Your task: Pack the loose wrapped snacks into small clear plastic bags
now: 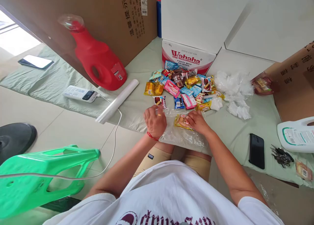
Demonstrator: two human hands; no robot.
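My left hand (155,121), with a red string bracelet at the wrist, has its fingers curled at the near edge of a small white snack packet (159,101) with a dark cake picture. What its fingertips hold, if anything, is hidden. My right hand (198,121) grips the right end of a yellow snack packet (181,121). Under that packet lies a clear plastic sheet (180,138), in front of my lap. Just beyond both hands spreads a pile of wrapped snacks, among them a pink packet (171,88) and a blue packet (179,103).
Crumpled clear plastic (233,87) lies right of the pile. A roll of clear film (117,101), a power bank (80,94) with its cable and a red jug (100,61) stand left. A black phone (256,151) and keys (282,155) lie right. A Wahaha carton (187,56) stands behind.
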